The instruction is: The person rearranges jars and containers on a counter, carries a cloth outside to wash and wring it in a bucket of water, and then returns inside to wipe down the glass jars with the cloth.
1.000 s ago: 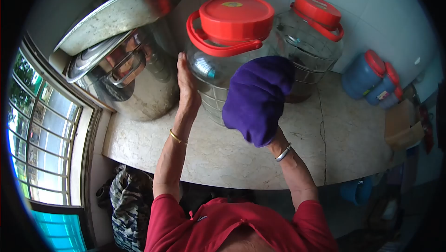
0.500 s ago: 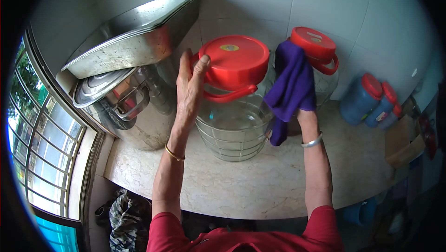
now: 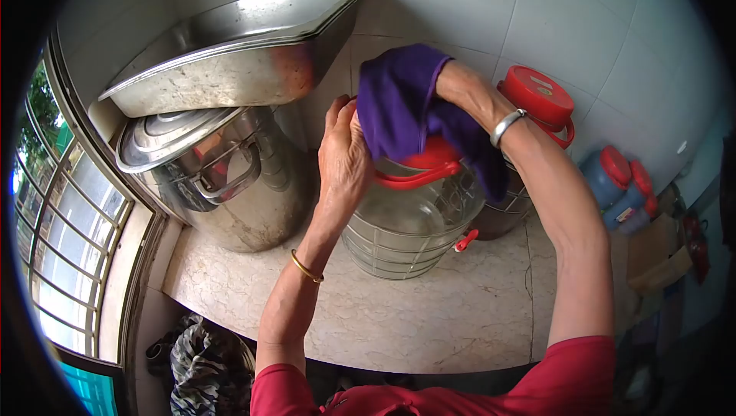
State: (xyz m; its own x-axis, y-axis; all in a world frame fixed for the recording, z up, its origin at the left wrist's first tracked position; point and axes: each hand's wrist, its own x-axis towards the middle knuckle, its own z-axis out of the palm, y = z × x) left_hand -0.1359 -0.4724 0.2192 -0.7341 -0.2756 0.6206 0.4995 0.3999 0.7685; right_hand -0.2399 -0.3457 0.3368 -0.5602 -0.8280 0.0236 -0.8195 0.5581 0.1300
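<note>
A large clear jar (image 3: 406,220) with a wire-like grid pattern, a red lid and a red handle (image 3: 418,178) stands on the marble-patterned counter. A small red tap (image 3: 466,240) sticks out low on its right side. Draped over the lid is a purple cloth (image 3: 399,98), which hides most of the red. My right hand (image 3: 460,90) presses the cloth against the lid from the far right; its fingers are mostly under the fabric. At the lid's left edge, my left hand (image 3: 343,147) grips the rim, its fingertips partly hidden.
Left of the jar stands a steel pot (image 3: 245,194) with stacked metal trays (image 3: 222,78) above it. Behind at the right is a second red-lidded jar (image 3: 537,98). Blue containers (image 3: 606,178) and a cardboard box (image 3: 652,255) sit farther right. A barred window lies left.
My right hand has moved the cloth left from beside the second jar onto the near jar's lid. The near jar has turned, so its red tap now shows. My left hand stays at the lid.
</note>
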